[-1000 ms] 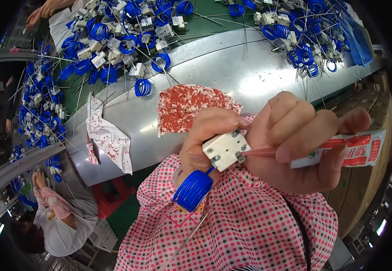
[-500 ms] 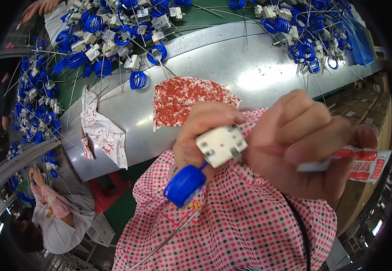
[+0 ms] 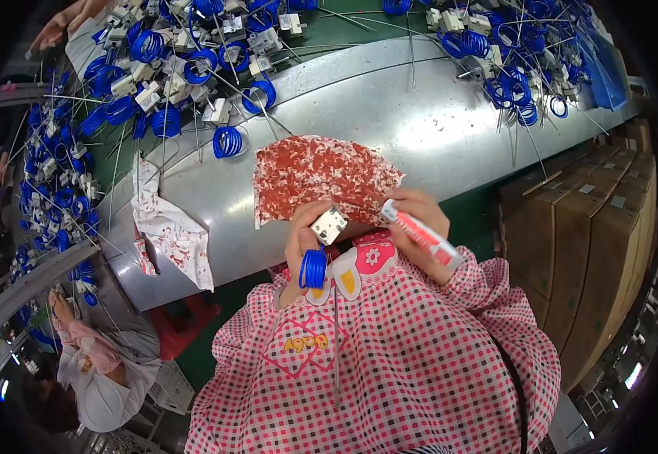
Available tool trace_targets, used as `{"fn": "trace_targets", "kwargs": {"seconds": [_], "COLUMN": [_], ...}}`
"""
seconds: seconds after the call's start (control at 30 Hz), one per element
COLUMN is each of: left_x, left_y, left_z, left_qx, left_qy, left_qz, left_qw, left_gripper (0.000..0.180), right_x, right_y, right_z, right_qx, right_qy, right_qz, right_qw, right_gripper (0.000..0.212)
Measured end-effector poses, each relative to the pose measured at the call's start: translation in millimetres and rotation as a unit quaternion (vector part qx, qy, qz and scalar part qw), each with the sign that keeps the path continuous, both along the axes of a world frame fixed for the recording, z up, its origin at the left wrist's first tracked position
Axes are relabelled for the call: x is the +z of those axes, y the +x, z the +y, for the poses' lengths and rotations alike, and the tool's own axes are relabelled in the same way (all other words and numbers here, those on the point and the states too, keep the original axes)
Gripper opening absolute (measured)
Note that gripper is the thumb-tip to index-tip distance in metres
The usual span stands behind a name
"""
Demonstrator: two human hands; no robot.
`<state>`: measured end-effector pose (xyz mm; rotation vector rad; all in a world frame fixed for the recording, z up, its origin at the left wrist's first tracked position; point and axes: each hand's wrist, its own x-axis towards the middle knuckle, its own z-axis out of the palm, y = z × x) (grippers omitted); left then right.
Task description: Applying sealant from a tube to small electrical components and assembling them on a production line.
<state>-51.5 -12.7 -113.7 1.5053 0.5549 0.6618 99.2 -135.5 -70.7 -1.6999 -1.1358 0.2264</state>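
My left hand is closed around a capillary thermostat, a small white block with metal terminals. Its blue coil hangs below the block, and a thin metal rod runs down from it in front of the checked apron. To the right, my right hand grips a red and white squeeze tube, held slanting with its whitish end toward the thermostat. A gap separates tube and block. Just beyond both hands, a red-smeared cloth lies on the metal table.
Piles of similar blue-coiled thermostats cover the far left of the table, with another heap at far right. A stained white cloth lies left. Cardboard boxes stand at right. Another person sits lower left.
Both hands have moved away from the camera, toward the table, and drawn apart. The right hand now shows the squeeze tube pointing toward the thermostat, which the left hand still holds.
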Motion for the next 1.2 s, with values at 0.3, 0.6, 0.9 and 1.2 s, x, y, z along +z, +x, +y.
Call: {"fn": "trace_targets", "kwargs": {"seconds": [0.3,0.6,0.9,1.2], "left_x": [-1.3,-13.2,-11.8,77.2], "left_y": [-17.6,-17.1,-18.3,20.3], "left_z": [-1.7,-3.4,2.2,15.8], "left_qx": [0.068,0.113,0.113,0.02], "left_qy": [-0.015,-0.021,-0.012,-0.279], "left_qz": [0.028,-0.02,0.035,-0.185], "left_qw": [0.997,0.993,0.993,0.942], "left_gripper": [0.056,0.052,0.05,0.049], "right_x": [-8.9,0.6,11.2,79.9], "right_y": [-11.5,3.0,9.5,13.8], "right_z": [33.7,27.3,28.3,67.2], "right_qx": [0.135,0.153,0.164,-0.03], "right_qy": [0.041,-0.048,-0.081,0.35], "right_qz": [-0.051,-0.11,-0.065,0.228], "right_qw": [0.989,0.981,0.981,0.908], "right_gripper": [0.031,0.028,0.023,0.024]}}
